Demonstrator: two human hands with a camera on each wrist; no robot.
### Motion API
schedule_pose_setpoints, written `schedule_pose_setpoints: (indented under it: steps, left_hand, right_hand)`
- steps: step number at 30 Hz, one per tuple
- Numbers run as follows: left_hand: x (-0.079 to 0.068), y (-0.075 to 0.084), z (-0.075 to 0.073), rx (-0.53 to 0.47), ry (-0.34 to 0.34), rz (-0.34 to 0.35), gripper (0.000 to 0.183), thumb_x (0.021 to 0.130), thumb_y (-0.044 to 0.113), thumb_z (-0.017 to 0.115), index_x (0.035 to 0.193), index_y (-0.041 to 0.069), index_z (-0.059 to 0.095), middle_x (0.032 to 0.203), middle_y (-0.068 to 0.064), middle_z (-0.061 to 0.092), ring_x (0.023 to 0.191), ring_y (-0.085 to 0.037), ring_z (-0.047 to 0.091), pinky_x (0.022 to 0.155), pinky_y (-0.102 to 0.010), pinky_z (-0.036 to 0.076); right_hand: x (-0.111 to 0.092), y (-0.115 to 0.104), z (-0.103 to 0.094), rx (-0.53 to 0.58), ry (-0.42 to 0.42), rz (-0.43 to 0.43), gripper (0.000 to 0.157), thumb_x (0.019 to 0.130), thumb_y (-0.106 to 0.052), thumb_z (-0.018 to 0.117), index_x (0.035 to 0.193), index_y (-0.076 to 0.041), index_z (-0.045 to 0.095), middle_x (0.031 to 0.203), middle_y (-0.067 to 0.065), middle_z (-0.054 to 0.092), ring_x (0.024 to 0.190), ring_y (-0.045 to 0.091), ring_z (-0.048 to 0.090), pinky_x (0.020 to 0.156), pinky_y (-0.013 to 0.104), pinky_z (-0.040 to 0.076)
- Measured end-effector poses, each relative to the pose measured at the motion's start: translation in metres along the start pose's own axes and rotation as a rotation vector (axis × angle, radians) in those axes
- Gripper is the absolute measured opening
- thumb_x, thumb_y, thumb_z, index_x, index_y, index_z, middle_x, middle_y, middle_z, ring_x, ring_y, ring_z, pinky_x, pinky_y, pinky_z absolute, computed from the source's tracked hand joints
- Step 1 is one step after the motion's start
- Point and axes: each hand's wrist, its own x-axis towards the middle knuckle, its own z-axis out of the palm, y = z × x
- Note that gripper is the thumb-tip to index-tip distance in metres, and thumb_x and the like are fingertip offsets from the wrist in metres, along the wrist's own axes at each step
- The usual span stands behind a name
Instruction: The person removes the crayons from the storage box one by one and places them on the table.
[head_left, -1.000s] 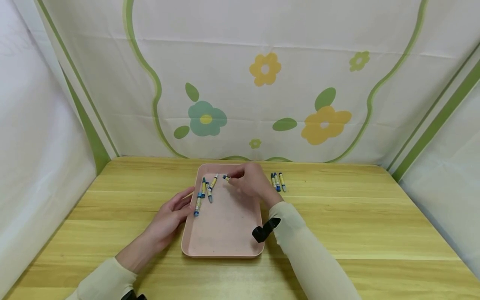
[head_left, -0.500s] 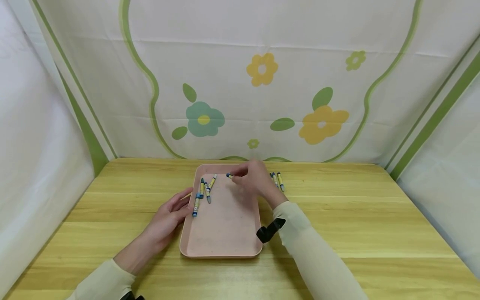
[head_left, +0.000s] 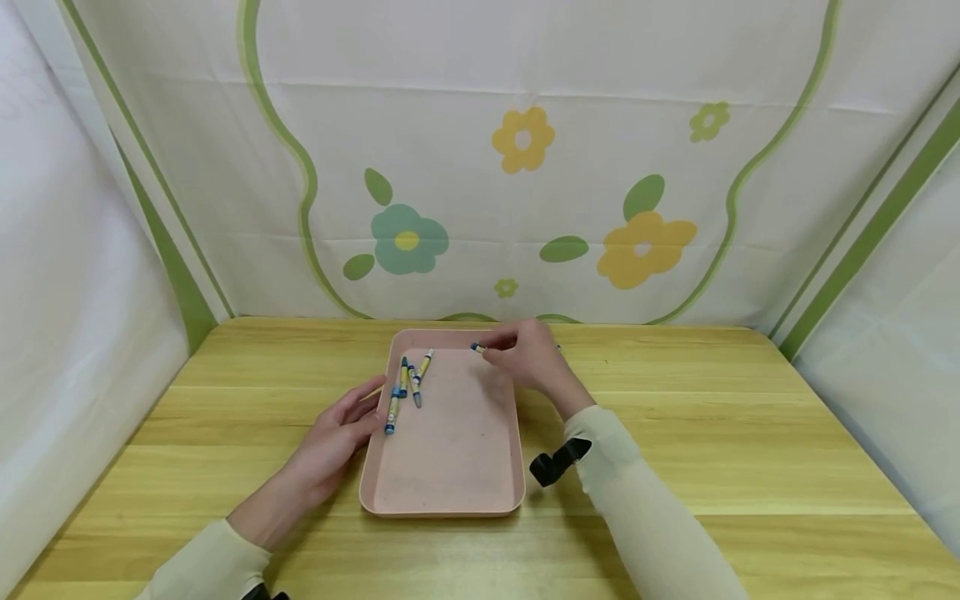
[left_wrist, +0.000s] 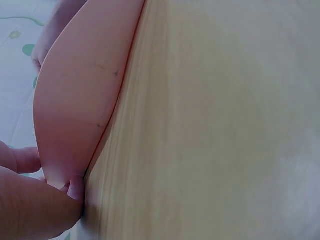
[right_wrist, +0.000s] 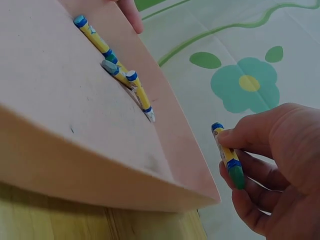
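My right hand (head_left: 528, 358) pinches a green crayon (right_wrist: 227, 152) between thumb and fingers. The crayon has a yellow wrapper with blue bands, and its green tip points toward the palm side in the right wrist view. In the head view it hangs over the far right part of a pink tray (head_left: 450, 467). My left hand (head_left: 341, 433) rests against the tray's left side, with its fingers extended along the wall. Inside the tray, several crayons (head_left: 405, 383) lie in a loose cluster along the left wall, some overlapping.
The tray stands on a wooden table (head_left: 712, 433). Behind the right hand, one end of a crayon (head_left: 558, 348) shows on the table; the hand hides what lies around it. A white cloth (head_left: 637, 133) with printed flowers rises at the table's back edge.
My right hand has moved right with the green crayon, from above the tray's middle toward its right wall. It now covers most of the crayons right of the tray. The left hand stays put.
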Motion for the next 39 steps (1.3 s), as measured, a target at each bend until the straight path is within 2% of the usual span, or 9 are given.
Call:
schedule_pose_setpoints:
  steps: [4, 11, 16, 23, 32, 39]
  left_hand:
    - [-0.001, 0.0, 0.0, -0.004, -0.004, 0.001, 0.063, 0.111, 0.012, 0.052, 0.169, 0.021, 0.029, 0.177, -0.014, 0.025, 0.163, -0.034, 0.028, 0.132, -0.053, 0.028]
    - [-0.002, 0.0, 0.0, 0.004, -0.01, 0.006, 0.063, 0.111, 0.013, 0.052, 0.169, 0.022, 0.029, 0.177, -0.014, 0.025, 0.162, -0.033, 0.03, 0.132, -0.053, 0.028]
    - [-0.002, 0.0, -0.001, 0.006, -0.01, 0.008, 0.063, 0.111, 0.012, 0.052, 0.169, 0.022, 0.029, 0.177, -0.014, 0.025, 0.162, -0.032, 0.03, 0.132, -0.052, 0.029]
    - [-0.001, 0.001, 0.0, 0.014, -0.004, 0.009, 0.063, 0.111, 0.013, 0.052, 0.169, 0.022, 0.029, 0.176, -0.013, 0.026, 0.162, -0.031, 0.031, 0.131, -0.051, 0.03]
    - [-0.001, 0.0, 0.0, 0.011, -0.007, 0.007, 0.063, 0.111, 0.013, 0.051, 0.169, 0.022, 0.029, 0.177, -0.013, 0.025, 0.163, -0.032, 0.029, 0.132, -0.052, 0.029]
    - [-0.001, 0.0, 0.001, 0.013, -0.003, 0.006, 0.063, 0.111, 0.013, 0.052, 0.169, 0.022, 0.029, 0.177, -0.013, 0.026, 0.162, -0.032, 0.03, 0.132, -0.052, 0.029]
  right_hand:
    - [-0.003, 0.005, -0.008, 0.02, 0.006, -0.004, 0.015, 0.097, -0.021, 0.078, 0.109, -0.021, 0.086, 0.112, 0.003, 0.078, 0.096, 0.021, 0.07, 0.073, 0.028, 0.059]
    - [-0.007, 0.015, -0.02, 0.039, 0.018, 0.051, 0.016, 0.098, -0.022, 0.077, 0.112, -0.021, 0.084, 0.114, 0.004, 0.077, 0.099, 0.022, 0.068, 0.072, 0.028, 0.056]
    - [-0.008, 0.026, -0.027, 0.039, 0.045, 0.051, 0.018, 0.098, -0.02, 0.077, 0.115, -0.018, 0.084, 0.115, 0.006, 0.077, 0.093, 0.022, 0.068, 0.068, 0.028, 0.056]
    - [-0.011, 0.043, -0.039, 0.01, 0.069, 0.035, 0.021, 0.099, -0.021, 0.075, 0.118, -0.015, 0.082, 0.117, 0.009, 0.078, 0.1, 0.024, 0.072, 0.079, 0.033, 0.061]
    - [-0.012, 0.067, -0.05, -0.006, 0.125, 0.118, 0.021, 0.099, -0.023, 0.075, 0.117, -0.015, 0.083, 0.117, 0.009, 0.08, 0.104, 0.026, 0.074, 0.08, 0.032, 0.06]
    - [-0.016, 0.085, -0.056, -0.011, 0.157, 0.185, 0.022, 0.099, -0.024, 0.075, 0.118, -0.014, 0.082, 0.119, 0.011, 0.08, 0.11, 0.029, 0.072, 0.091, 0.041, 0.059]
